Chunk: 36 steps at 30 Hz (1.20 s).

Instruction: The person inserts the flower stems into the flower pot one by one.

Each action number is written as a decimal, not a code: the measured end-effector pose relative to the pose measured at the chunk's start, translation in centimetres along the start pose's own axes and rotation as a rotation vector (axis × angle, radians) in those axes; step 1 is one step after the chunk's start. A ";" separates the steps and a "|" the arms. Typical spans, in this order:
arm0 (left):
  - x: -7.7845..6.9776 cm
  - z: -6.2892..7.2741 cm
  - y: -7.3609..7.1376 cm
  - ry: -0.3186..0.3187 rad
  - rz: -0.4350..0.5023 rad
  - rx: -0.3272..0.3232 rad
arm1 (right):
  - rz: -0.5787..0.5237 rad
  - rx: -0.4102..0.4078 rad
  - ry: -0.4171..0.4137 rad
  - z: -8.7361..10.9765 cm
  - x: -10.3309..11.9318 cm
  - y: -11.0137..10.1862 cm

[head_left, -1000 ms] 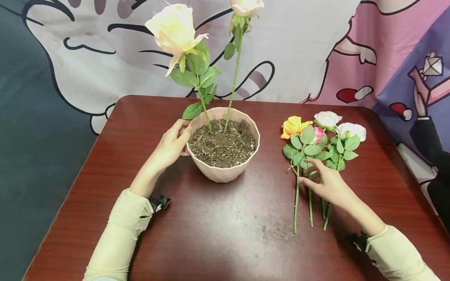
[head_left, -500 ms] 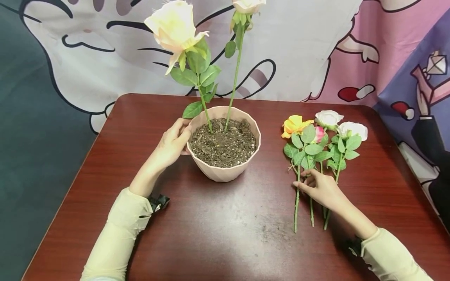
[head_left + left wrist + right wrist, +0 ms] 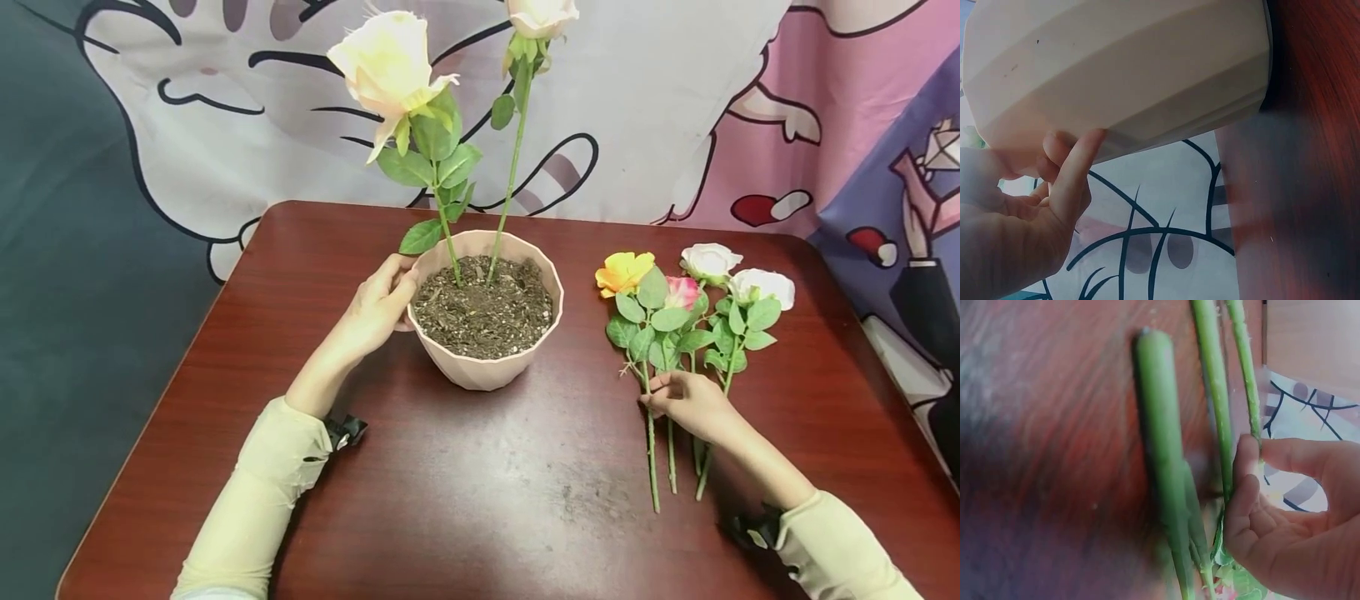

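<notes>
A pale pink faceted flower pot [image 3: 483,372] full of dark soil stands on the table, two tall cream roses upright in it. My left hand [image 3: 372,310] grips its left side, thumb near the rim; in the left wrist view, fingertips [image 3: 1094,139] touch the outer wall. Among the cut roses on the right, my right hand [image 3: 693,406] pinches the green stem of the yellow rose [image 3: 625,273] between thumb and fingers. The right wrist view shows that stem [image 3: 1246,369] in the fingertips, other stems beside it.
Beside the yellow rose lie a pink rose [image 3: 682,292] and two white roses [image 3: 763,287], their stems toward the front. A printed cloth [image 3: 637,108] hangs behind the dark red table [image 3: 450,500]. Crumbs of soil lie near the table's middle.
My right hand has come down onto the yellow rose's stem and closed its fingertips on it. The stem's lower end has swung right. The left hand stays on the pot; the head view has shifted slightly.
</notes>
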State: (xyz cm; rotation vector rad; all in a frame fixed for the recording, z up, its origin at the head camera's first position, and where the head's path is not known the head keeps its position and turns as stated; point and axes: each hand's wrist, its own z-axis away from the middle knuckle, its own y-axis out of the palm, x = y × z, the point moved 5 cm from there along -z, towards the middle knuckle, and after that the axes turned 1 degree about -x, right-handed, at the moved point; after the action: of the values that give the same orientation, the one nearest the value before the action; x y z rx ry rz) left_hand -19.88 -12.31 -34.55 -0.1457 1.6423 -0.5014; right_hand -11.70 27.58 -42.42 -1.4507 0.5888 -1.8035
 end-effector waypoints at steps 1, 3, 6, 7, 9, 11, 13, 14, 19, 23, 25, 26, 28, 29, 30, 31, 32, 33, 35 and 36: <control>0.0 0.0 0.1 -0.002 0.002 0.002 | -0.029 0.015 0.002 0.1 -0.1 0.0; 0.0 0.0 0.1 -0.010 0.003 0.004 | -0.073 0.042 0.002 0.2 -0.2 0.1; 0.0 0.0 0.1 -0.019 0.005 0.002 | -0.113 0.069 0.000 0.4 -0.2 0.1; 0.0 0.0 0.1 -0.022 0.007 0.001 | -0.122 0.074 0.002 0.5 -0.3 0.0; 0.1 -0.1 0.1 -0.025 0.013 -0.002 | -0.139 0.082 0.003 0.6 -0.4 -0.1; 0.2 -0.1 0.2 -0.028 0.020 0.001 | -0.170 0.090 0.006 0.7 -0.5 -0.3; 0.2 -0.1 0.2 -0.031 0.023 0.004 | -0.206 0.099 0.001 0.8 -0.6 -0.4; 0.2 -0.1 0.2 -0.032 0.025 0.003 | -0.225 0.103 -0.001 0.8 -0.6 -0.5; 0.1 0.0 0.1 -0.024 0.022 0.001 | -0.283 0.106 0.006 1.0 -0.5 -0.9; -0.1 0.0 0.1 -0.012 0.031 0.007 | -0.284 0.092 0.013 1.1 -0.1 -1.6; -0.1 0.0 0.1 -0.009 0.032 0.008 | -0.278 0.086 -0.002 1.0 0.2 -2.2; 0.0 0.0 0.1 -0.008 0.029 0.008 | -0.275 0.083 -0.012 1.0 0.4 -2.4; 0.0 0.0 0.0 -0.011 0.024 0.006 | -0.271 0.080 -0.030 0.9 0.8 -2.9; 0.0 0.0 0.0 -0.013 0.020 0.005 | -0.268 0.080 -0.037 0.8 0.9 -3.1; 0.0 0.0 0.0 -0.014 0.018 0.005 | -0.268 0.079 -0.038 0.7 1.0 -3.2; -0.1 0.1 0.0 -0.015 0.017 0.006 | -0.269 0.076 -0.039 0.6 1.1 -3.4; -0.2 0.1 0.0 -0.016 0.018 0.007 | -0.268 0.071 -0.040 0.5 1.2 -3.6; -0.2 0.1 0.0 -0.015 0.020 0.009 | -0.267 0.068 -0.038 0.5 1.4 -3.7; -0.3 0.1 0.0 -0.010 0.022 0.016 | -0.262 0.059 -0.040 0.3 1.6 -3.9; -0.4 0.1 0.0 -0.007 0.021 0.018 | -0.260 0.056 -0.045 0.3 1.9 -4.0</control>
State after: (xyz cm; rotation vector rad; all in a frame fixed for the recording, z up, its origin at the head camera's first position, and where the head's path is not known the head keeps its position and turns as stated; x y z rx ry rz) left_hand -19.73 -12.19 -34.23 -0.1163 1.6305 -0.4989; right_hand -12.66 28.65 -38.25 -1.5836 0.3350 -1.9622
